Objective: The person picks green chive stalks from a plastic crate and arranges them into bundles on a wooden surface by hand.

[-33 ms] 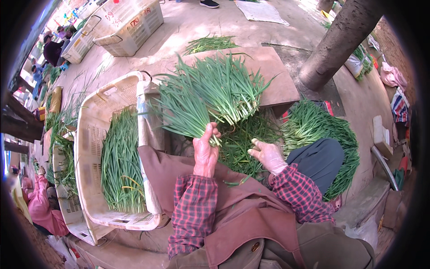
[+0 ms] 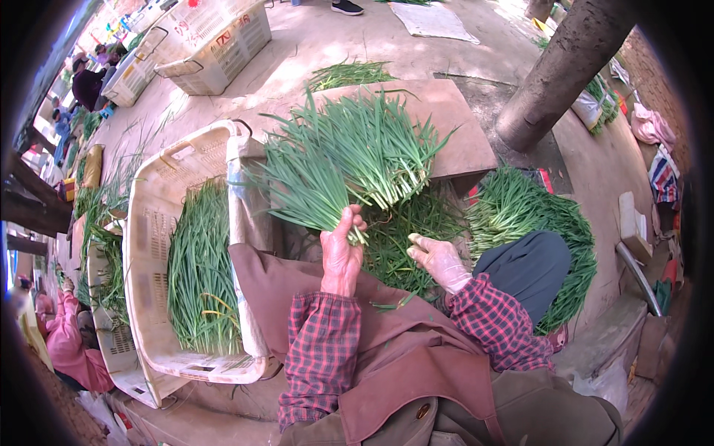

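My left hand (image 2: 341,253) is closed round the pale stem ends of a bunch of green chives (image 2: 309,186), its leaves fanning up and to the left. To the right, my right hand (image 2: 440,262), in a thin translucent glove, is held apart from the bunch with thumb and fingers drawn together. Whether anything is pinched in it I cannot make out. Just beyond the held bunch, a larger pile of chives (image 2: 387,152) lies on a pinkish board (image 2: 465,141). Loose green leaves (image 2: 405,241) lie below the board's near edge, between my hands.
At my left stands a white plastic crate (image 2: 152,245) with chives (image 2: 204,282) inside. Another chive heap (image 2: 535,230) lies right, beside my knee (image 2: 524,264). A thick post (image 2: 554,82) rises beyond the board. More crates (image 2: 223,52) stand far left; a person in pink (image 2: 74,342) sits at left.
My right hand has shifted slightly left and down, its fingers drawn closer together. The left hand keeps its hold on the chives in nearly the same place.
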The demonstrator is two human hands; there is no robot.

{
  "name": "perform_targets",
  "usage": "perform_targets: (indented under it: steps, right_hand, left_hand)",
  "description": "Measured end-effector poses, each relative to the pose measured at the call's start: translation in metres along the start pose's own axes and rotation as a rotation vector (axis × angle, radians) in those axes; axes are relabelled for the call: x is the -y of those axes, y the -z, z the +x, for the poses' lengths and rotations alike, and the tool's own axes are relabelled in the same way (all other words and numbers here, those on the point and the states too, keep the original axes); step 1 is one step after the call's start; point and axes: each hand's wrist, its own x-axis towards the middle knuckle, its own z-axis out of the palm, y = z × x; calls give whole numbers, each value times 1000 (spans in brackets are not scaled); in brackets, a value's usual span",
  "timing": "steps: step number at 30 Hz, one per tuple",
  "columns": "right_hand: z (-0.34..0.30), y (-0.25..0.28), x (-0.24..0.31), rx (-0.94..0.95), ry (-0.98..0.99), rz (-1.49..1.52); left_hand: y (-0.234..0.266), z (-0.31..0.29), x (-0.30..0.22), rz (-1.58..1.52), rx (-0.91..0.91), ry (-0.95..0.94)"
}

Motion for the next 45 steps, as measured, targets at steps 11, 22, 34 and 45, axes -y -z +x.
perform_targets:
  steps: [11,22,34,45]
  right_hand:
    - [52,-41,71,24,41,700]
    - [33,-44,-12,-239,222,-215]
    - [112,-8,95,42,-28,1048]
    - [126,-17,103,-69,35,1169]
  left_hand:
    - [-7,-7,-5,0,92,48]
    - [-7,-7,-9,-96,130,6]
    - [-16,-11,-8,-65,200,51]
    - [-14,-11,-5,-115,203,73]
